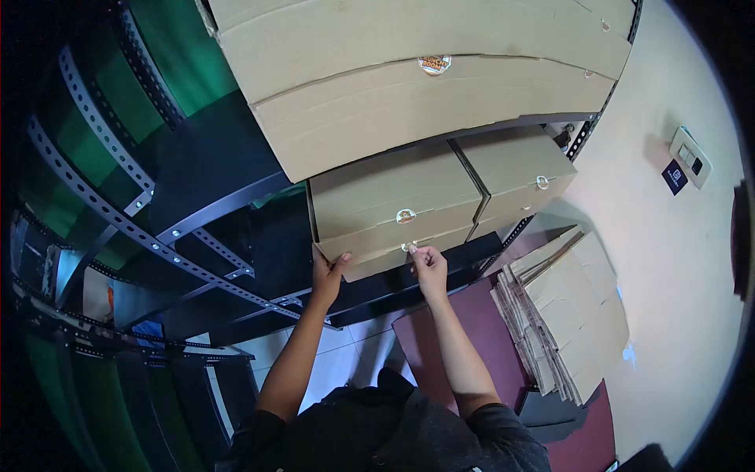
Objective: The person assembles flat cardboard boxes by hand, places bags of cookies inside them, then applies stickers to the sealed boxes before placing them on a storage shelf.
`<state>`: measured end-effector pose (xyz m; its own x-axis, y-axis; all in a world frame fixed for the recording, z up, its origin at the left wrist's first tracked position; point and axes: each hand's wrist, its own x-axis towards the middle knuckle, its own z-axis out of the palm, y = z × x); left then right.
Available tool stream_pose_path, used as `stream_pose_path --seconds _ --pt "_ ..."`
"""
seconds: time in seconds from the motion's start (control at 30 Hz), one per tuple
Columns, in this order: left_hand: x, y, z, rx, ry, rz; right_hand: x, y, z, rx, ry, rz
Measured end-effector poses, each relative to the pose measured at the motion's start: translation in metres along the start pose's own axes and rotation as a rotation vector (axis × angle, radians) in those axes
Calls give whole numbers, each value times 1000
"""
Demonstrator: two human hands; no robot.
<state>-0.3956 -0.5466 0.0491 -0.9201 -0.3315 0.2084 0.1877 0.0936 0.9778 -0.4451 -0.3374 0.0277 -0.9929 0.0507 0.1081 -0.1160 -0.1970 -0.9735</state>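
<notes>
Both grips (327, 275) (429, 263) on box (393, 208) edge.

Box stickers (434, 64) — perhaps printed — illegible.

sticker print (406, 216) too small to read, top box (409, 35) cropped

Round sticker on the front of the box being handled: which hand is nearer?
Right. The right hand pinches just below the round sticker; the left hand grips the box at its lower left corner, farther away.
</notes>
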Motion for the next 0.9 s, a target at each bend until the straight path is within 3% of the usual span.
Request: stream_pose_path --seconds 0.07,0.4,0.5,0.6,0.73,0.9 --pt "1 -2 1 -5 9 7 -1 -6 -3 21 -12 158" --pt "-2 -5 0 -35 2 22 -2 -3 -7 -425 -23 146" --pt "-9 4 1 41 -22 37 -16 -3 -10 -462 -44 52" --pt "-16 -10 -2 43 -95 -12 -25 -5 -12 -207 160 -38" --pt "-21 -24 -3 114 -125 -33 -10 -43 -12 -300 271 -394" --pt "-35 -18 8 184 -66 9 18 -50 -22 -376 341 -449"
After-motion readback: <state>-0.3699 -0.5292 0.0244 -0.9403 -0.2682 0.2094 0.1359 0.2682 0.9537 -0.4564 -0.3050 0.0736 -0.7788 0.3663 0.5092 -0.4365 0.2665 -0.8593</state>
